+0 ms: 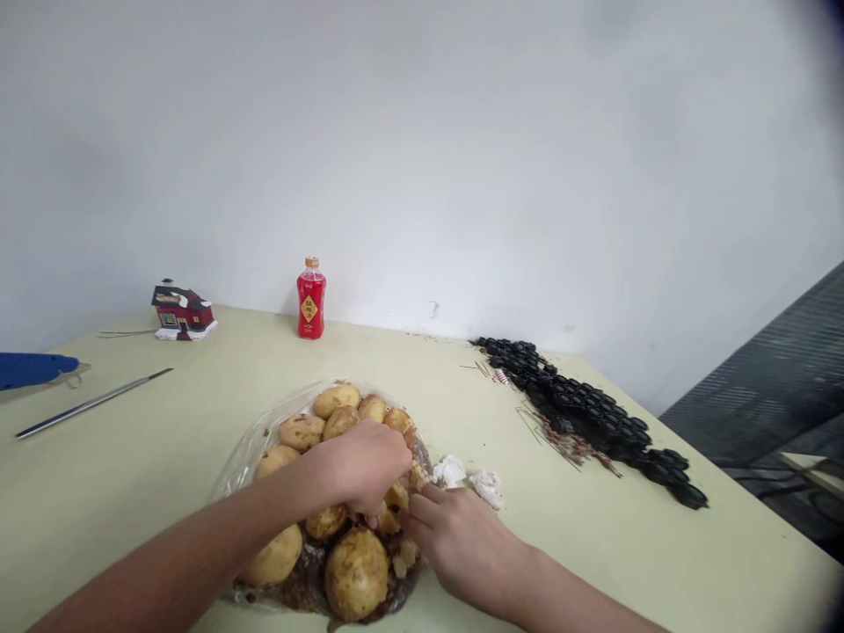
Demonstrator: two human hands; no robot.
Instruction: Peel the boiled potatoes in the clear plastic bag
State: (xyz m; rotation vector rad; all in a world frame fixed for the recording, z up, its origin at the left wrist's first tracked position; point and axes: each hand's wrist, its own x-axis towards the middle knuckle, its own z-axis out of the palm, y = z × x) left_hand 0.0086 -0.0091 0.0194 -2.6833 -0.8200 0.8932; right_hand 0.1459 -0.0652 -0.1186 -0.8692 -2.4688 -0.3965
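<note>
Several yellow-brown potatoes (357,574) lie in an opened clear plastic bag (245,451) at the table's near middle, with dark brown bits around them. My left hand (373,462) reaches across the potatoes, its fingers curled downward. What those fingers grip is hidden beneath the hand. At the bag's right side, my right hand (465,543) has its fingers pinched together close to the left one. Pale yellow, peel-like pieces (396,497) show between the two hands; whether either hand holds one I cannot tell.
Crumpled white tissues (486,486) lie beside the bag. Black round plastic cups (586,400) with thin wires (534,424) stretch along the right. A red drink bottle (311,301) and a small model house (183,312) stand near the wall. A thin brush (92,404) and a blue glue gun (36,369) lie left.
</note>
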